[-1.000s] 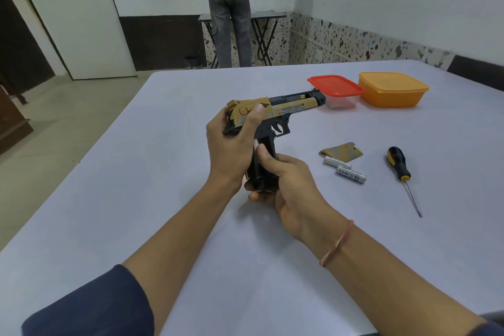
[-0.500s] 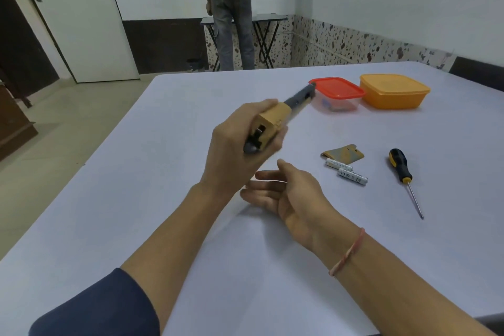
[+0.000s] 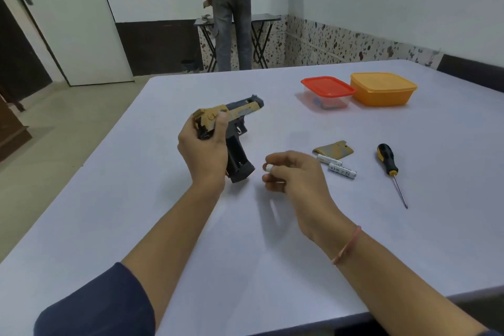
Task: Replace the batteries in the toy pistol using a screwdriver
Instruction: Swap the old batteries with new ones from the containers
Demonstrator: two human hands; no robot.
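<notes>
My left hand [image 3: 203,151] grips the tan and black toy pistol [image 3: 234,128] by its rear, barrel pointing away and right. The open battery compartment in the black grip [image 3: 238,162] faces me, a spring showing inside. My right hand [image 3: 293,174] pinches a white battery [image 3: 269,167] just right of the grip, not touching it. Two more white batteries [image 3: 336,167] lie on the table beside the tan compartment cover [image 3: 334,148]. A black and yellow screwdriver [image 3: 391,169] lies further right.
A clear box with a red lid [image 3: 327,93] and an orange box [image 3: 383,88] stand at the far right of the pale table [image 3: 163,226]. A person [image 3: 229,8] stands with their back turned at a small folding table beyond.
The pistol was tipped over above my open right palm, then turned back with the compartment facing me. My right hand now pinches a battery and has moved right of the grip.
</notes>
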